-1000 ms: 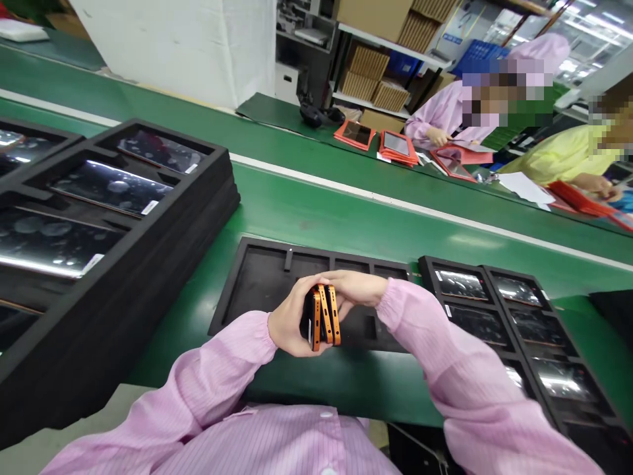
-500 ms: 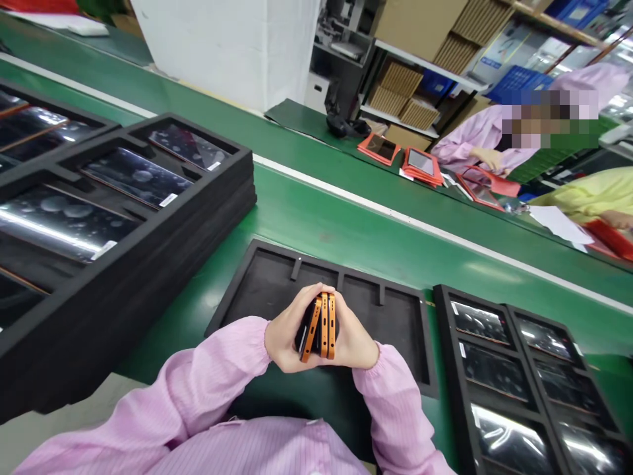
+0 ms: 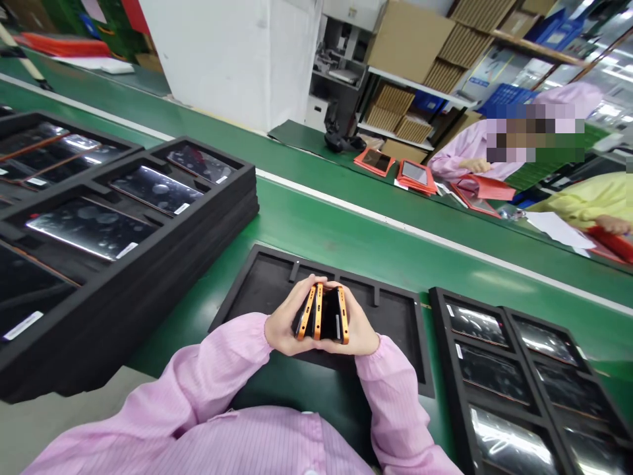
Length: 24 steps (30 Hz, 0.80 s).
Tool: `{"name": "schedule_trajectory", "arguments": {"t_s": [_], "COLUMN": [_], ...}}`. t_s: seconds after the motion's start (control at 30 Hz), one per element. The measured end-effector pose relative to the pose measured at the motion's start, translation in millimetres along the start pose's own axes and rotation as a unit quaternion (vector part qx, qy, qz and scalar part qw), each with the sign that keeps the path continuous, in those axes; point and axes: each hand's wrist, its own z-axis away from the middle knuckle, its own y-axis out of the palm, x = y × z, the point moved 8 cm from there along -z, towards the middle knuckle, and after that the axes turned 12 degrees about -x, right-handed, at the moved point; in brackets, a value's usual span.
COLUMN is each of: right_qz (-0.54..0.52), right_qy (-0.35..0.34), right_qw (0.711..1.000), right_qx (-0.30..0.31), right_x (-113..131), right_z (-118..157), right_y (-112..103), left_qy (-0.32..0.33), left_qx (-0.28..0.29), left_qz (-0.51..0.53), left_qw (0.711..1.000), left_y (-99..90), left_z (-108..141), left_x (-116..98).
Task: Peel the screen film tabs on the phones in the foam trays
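Three orange-edged phones stand on edge between my hands, ends facing me. My left hand is closed round the two left phones, which lean together at the top. In my right hand is the right phone, with a dark gap between it and the others. Both hands are above a black foam tray whose visible compartments hold nothing.
A tall stack of black foam trays with dark-screened phones is at the left. Another phone-filled tray lies at the right. Across the green bench, a person in pink handles red-orange items.
The right phone has moved apart from the middle one, while the two left phones have come closer together at the top. The view has shifted slightly.
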Motion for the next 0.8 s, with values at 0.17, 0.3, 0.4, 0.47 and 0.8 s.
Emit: {"name": "schedule_trajectory", "arguments": {"t_s": [0.17,0.3,0.4,0.47,0.8], "right_qz": [-0.009,-0.025,-0.001,0.022,0.055], "right_qy": [-0.016,-0.032,-0.048,-0.049,-0.1], "right_qw": [0.999,0.995,0.991,0.989,0.988], "right_qx": [-0.047,-0.088,-0.122,-0.138,-0.099], "right_x": [8.0,-2.2,-12.7,-18.8,3.9], "right_z": [-3.8,-4.6,-5.2,-5.3,5.2], "right_y": [-22.2,-35.7,-47.0,-50.7,0.2], "left_qy": [-0.01,-0.036,-0.035,-0.027,0.035], "left_qx": [-0.03,-0.1,-0.151,-0.169,-0.053], "left_qz": [0.0,0.056,0.094,0.092,-0.011], "left_qw": [0.999,0.993,0.983,0.981,0.998], "left_y": [-13.5,-24.0,-31.8,-36.3,-18.0], "left_z": [-2.7,-0.7,0.6,0.4,-2.7], "left_x": [8.7,15.6,16.9,16.4,-2.1]}}
